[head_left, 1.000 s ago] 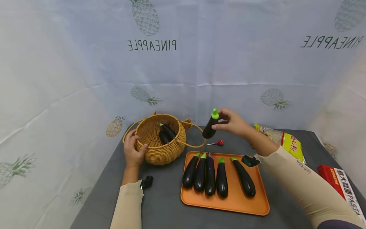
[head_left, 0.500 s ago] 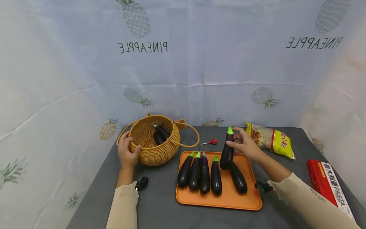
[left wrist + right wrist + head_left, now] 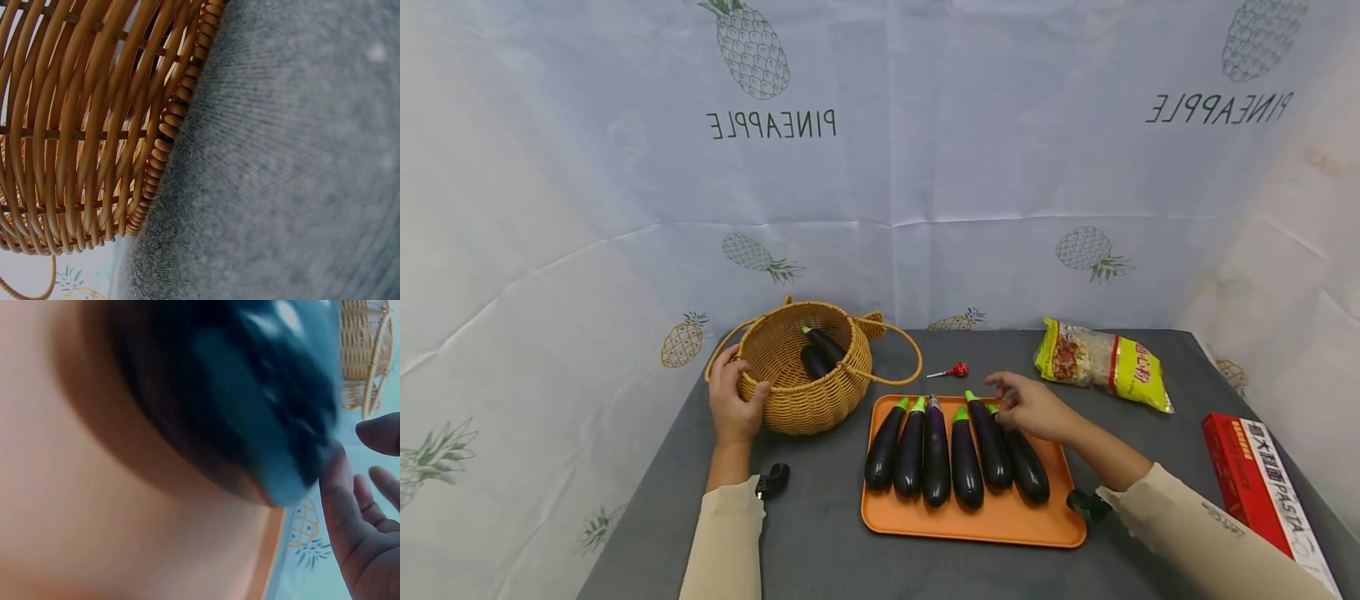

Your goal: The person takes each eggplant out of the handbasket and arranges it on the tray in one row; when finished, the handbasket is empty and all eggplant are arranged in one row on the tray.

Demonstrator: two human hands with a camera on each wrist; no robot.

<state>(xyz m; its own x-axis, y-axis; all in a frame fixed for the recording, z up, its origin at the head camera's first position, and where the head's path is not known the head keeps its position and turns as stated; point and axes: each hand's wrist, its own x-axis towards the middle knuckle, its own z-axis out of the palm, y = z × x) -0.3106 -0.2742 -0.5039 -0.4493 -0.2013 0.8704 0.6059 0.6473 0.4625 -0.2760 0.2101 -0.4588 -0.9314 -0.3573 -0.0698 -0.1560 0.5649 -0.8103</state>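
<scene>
My left hand grips the near left rim of a round wicker basket, which leans open toward me with two dark eggplants inside. Close up in the left wrist view, the basket's woven wall hides that hand. Over the back right of an orange tray hovers my right hand, fingers loosely bent and holding nothing. Just left of its fingers lies an eggplant with a green stem end, and beneath them another eggplant. A glossy eggplant fills much of the right wrist view.
Several more eggplants lie side by side on the tray's left half. A red lollipop is behind the tray. A yellow food bag and a red pasta box lie to the right. Patterned white cloth hangs behind.
My right hand carried an eggplant from beside the basket rightward to the tray, laid it between two others and let go. My left hand stays on the basket rim. The view shifted slightly.
</scene>
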